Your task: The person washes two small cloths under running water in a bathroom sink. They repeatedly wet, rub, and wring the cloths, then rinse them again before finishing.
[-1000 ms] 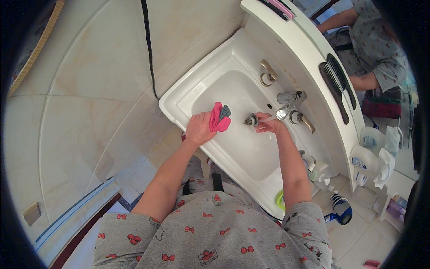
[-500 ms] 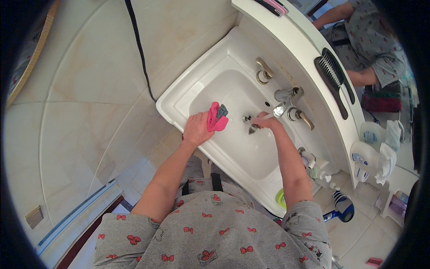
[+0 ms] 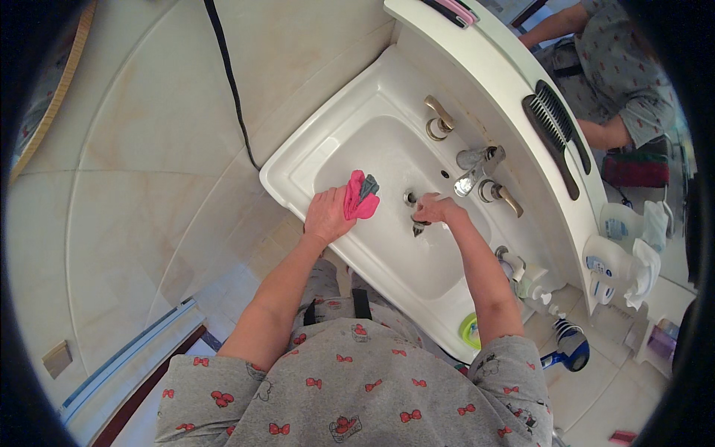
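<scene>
My left hand (image 3: 326, 217) rests at the near left rim of the white sink (image 3: 286, 168), closed on a bright pink cloth (image 3: 355, 205) with a dark grey-green piece (image 3: 369, 186) bunched against it. Over the basin, my right hand (image 3: 441, 208) pinches a small metal drain stopper (image 3: 418, 228), its pointed end toward me. Just left of those fingers lies the drain hole (image 3: 410, 197). The chrome faucet spout (image 3: 469, 179) reaches over the basin beyond my right hand, which does not touch it.
Two lever taps, one at the far left (image 3: 439, 118) and one right (image 3: 500, 195), flank the spout. A curved white shelf (image 3: 495, 82) carries black combs (image 3: 553, 138). Bottles (image 3: 530, 287) and a green ring-shaped item (image 3: 469, 330) sit by the right side. A black cord (image 3: 232, 82) hangs along the wall.
My right hand has drawn slightly back from beneath the spout, bringing the stopper nearer to me. The bright streak of water under the spout no longer shows. My left hand stays put.
</scene>
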A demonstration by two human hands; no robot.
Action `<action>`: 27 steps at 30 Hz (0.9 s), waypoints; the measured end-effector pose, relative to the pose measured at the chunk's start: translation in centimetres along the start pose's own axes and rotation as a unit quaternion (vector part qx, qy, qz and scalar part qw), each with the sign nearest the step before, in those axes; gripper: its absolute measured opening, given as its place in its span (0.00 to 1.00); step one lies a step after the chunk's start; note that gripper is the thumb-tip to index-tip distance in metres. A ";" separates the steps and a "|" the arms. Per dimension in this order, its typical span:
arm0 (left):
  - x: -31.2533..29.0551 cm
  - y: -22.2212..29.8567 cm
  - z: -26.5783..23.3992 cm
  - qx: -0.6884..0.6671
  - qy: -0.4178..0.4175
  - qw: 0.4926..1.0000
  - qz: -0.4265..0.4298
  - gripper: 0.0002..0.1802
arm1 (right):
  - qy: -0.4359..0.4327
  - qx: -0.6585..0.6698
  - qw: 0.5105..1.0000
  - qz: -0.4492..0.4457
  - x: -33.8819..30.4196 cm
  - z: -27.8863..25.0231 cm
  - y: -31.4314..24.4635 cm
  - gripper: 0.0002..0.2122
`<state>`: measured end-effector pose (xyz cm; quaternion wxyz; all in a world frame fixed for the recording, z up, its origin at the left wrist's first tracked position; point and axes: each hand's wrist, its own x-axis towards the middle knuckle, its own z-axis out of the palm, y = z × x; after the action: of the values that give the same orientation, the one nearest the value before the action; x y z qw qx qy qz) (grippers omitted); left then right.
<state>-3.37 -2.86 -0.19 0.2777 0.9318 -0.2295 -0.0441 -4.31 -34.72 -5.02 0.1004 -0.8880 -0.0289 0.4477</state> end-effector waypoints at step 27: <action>-0.3 -0.5 -0.1 0.002 -0.013 1.000 -0.012 0.24 | -0.098 -0.027 0.995 -0.020 -0.9 -4.1 -0.9 0.17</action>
<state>-3.40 -2.34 -0.39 0.2718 0.9344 -0.2225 -0.0593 -1.56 -34.63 -1.79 0.0816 -0.8413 -0.0682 0.5300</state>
